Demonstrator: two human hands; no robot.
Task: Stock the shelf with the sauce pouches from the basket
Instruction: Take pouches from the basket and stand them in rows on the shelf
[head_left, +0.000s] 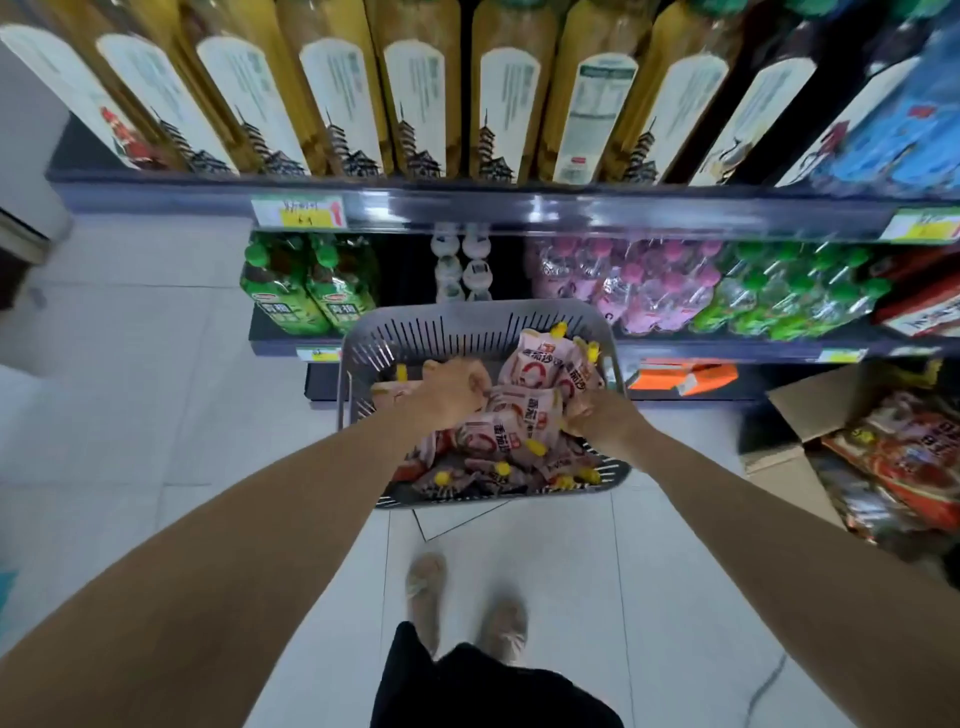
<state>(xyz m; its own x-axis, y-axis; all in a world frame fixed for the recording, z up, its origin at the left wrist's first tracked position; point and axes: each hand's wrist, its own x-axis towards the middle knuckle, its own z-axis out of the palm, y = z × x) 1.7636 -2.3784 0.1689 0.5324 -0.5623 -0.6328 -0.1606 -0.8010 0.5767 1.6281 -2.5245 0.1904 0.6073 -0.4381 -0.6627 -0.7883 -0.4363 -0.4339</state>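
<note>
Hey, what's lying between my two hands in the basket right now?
In the head view, pink sauce pouches with yellow caps lie piled between the left hand and the right hand, inside the grey basket.

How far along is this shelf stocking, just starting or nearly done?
Barely begun, it seems. The left hand and right hand grip sauce pouches in the grey basket, which is heaped full. None show on the shelves in view, so nearly all is left.
</note>
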